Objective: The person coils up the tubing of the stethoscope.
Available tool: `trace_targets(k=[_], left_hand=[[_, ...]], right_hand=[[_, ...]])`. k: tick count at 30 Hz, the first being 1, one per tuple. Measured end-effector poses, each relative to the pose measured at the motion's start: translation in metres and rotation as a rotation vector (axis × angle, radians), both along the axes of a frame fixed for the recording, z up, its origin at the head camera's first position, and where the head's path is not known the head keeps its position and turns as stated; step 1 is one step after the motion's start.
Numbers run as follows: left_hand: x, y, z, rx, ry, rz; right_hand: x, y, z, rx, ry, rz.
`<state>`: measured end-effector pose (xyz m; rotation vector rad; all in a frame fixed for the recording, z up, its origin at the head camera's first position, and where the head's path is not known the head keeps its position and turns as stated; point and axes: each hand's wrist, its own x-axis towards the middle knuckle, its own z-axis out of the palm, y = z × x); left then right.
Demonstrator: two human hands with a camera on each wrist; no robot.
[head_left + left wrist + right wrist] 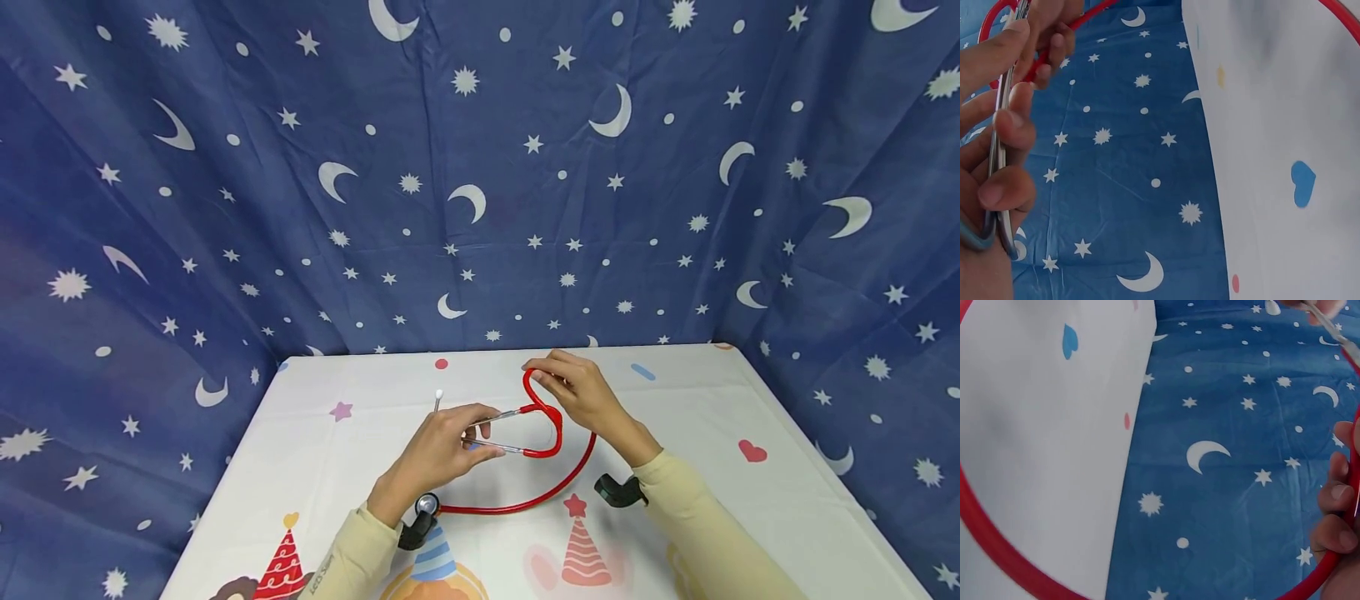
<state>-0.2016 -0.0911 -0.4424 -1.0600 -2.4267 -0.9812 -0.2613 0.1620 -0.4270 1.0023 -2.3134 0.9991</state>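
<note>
A stethoscope with red tubing [510,510] is held up between both hands above the white table. The left hand [442,446] grips its two metal ear tubes, and in the left wrist view the fingers wrap around these tubes [999,137]. A white eartip [438,394] sticks up behind that hand. Farther right, the right hand [585,392] pinches the red tubing beyond the Y-shaped fork; the right wrist view shows fingers [1338,534] curled around the tubing [997,550]. From there the tube loops down and left to the round chest piece [427,503], near the left wrist.
A white cloth [315,467] printed with party hats, hearts and stars covers the table. Blue fabric [420,275] with moons and stars hangs behind it and along both sides. Black wrist-worn devices [618,491] sit at each forearm.
</note>
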Motion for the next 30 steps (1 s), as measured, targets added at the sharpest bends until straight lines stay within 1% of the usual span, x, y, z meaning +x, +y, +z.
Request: trace_targets(k=[4, 6, 12, 15, 18, 20, 23, 26, 28, 30], left_hand=[[0.001, 0.003, 0.002, 0.014, 0.016, -0.005], [0.001, 0.004, 0.002, 0.018, 0.023, -0.005], [0.001, 0.006, 0.003, 0.032, 0.041, 0.006], [0.001, 0.006, 0.004, 0.057, 0.049, 0.017], [0.000, 0.006, 0.003, 0.096, 0.047, 0.033], [-0.002, 0.006, 0.003, 0.125, 0.038, 0.044], [-0.003, 0.005, 0.002, 0.167, 0.016, 0.057], [-0.004, 0.005, 0.001, 0.202, -0.006, 0.059], [-0.004, 0.004, 0.000, 0.220, -0.023, 0.058], [-0.005, 0.004, -0.001, 0.228, -0.033, 0.068]], right_hand=[[0.000, -0.005, -0.006, 0.015, -0.064, 0.019], [0.000, -0.007, -0.008, 0.017, -0.081, 0.031], [0.001, -0.012, -0.012, 0.044, -0.094, 0.059], [0.001, -0.013, -0.015, 0.064, -0.096, 0.061], [0.003, -0.016, -0.016, 0.080, -0.090, 0.039], [0.005, -0.018, -0.016, 0.079, -0.103, 0.011], [0.008, -0.022, -0.017, 0.080, -0.167, -0.048], [0.012, -0.025, -0.019, 0.072, -0.244, -0.090], [0.014, -0.026, -0.021, 0.071, -0.268, -0.105], [0.017, -0.027, -0.024, 0.064, -0.269, -0.108]])
